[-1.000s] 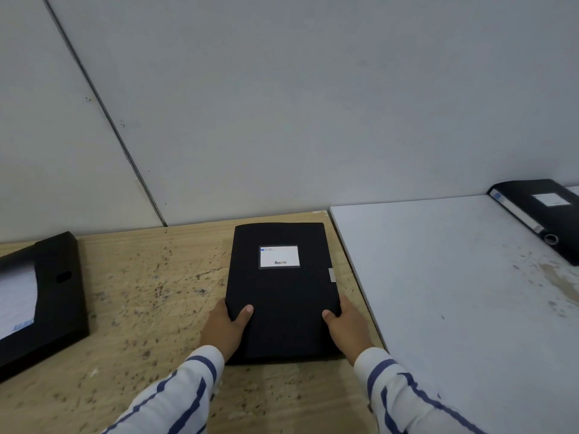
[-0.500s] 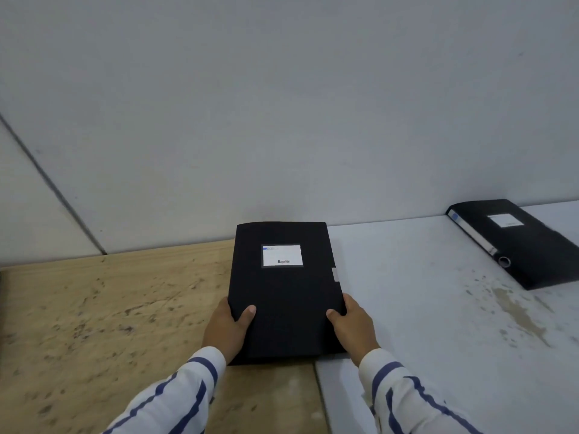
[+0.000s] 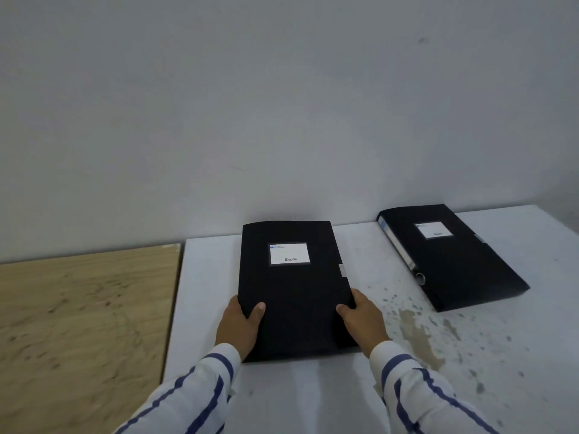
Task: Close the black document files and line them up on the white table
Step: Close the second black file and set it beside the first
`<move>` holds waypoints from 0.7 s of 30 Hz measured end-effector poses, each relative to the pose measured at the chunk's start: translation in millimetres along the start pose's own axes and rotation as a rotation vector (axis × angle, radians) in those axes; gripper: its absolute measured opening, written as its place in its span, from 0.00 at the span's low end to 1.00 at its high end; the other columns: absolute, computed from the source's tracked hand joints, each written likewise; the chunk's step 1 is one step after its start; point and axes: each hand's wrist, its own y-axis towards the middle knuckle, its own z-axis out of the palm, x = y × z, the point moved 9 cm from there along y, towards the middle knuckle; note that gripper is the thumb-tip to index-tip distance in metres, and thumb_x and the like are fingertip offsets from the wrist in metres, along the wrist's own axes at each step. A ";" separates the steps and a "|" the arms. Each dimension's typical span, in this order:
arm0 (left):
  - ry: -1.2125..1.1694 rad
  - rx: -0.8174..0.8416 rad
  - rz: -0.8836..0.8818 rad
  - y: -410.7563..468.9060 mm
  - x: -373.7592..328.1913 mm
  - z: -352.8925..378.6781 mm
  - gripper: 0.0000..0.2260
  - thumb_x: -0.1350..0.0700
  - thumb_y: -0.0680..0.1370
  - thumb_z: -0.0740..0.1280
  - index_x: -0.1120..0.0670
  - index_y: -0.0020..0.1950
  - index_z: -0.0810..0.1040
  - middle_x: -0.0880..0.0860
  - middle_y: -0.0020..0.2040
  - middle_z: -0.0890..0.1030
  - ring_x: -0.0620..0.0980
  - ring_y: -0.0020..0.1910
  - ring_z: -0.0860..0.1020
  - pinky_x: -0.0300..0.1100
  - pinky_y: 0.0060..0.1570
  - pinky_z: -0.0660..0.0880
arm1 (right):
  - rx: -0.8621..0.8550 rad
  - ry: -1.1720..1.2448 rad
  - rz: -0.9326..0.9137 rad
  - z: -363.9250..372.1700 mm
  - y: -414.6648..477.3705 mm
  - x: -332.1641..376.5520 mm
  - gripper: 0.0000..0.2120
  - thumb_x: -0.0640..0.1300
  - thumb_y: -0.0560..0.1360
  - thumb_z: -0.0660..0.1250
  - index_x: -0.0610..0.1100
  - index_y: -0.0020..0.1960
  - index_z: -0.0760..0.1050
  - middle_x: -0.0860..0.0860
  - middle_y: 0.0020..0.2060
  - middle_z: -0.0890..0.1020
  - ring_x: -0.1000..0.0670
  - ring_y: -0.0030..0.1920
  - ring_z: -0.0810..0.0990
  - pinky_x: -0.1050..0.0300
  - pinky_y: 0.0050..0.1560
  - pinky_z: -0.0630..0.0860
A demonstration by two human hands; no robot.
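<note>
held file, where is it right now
In the head view the held file sits mid-frame over the white table, gripped by the left hand and right hand, left of the other file.

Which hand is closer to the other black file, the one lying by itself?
The right hand. It grips the right edge of the held file, on the side facing the lone file. The left hand grips the opposite edge, farther away.
</note>
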 end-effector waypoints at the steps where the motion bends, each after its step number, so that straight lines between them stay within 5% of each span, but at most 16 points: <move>1: -0.003 0.001 0.000 -0.3 -8.9 14.3 0.22 0.46 0.78 0.63 0.56 0.68 0.67 0.56 0.65 0.76 0.59 0.62 0.76 0.50 0.60 0.72 | -0.005 0.007 0.005 -12.8 7.0 -7.1 0.13 0.42 0.75 0.62 0.47 0.59 0.73 0.49 0.49 0.80 0.46 0.47 0.76 0.55 0.50 0.72; 18: 0.115 0.016 -0.040 23.9 -60.4 147.4 0.25 0.44 0.78 0.61 0.56 0.70 0.65 0.57 0.65 0.73 0.60 0.63 0.74 0.56 0.63 0.73 | 0.000 -0.126 0.081 -107.6 96.0 -75.5 0.12 0.42 0.75 0.62 0.45 0.59 0.71 0.45 0.52 0.79 0.47 0.45 0.74 0.55 0.49 0.72; 21: 0.151 -0.006 -0.031 26.2 -55.8 152.4 0.26 0.43 0.78 0.60 0.55 0.71 0.63 0.57 0.66 0.72 0.61 0.64 0.73 0.59 0.63 0.72 | -0.056 -0.279 -0.013 -103.2 95.4 -74.7 0.19 0.43 0.77 0.60 0.43 0.68 0.65 0.43 0.64 0.73 0.44 0.61 0.74 0.51 0.62 0.72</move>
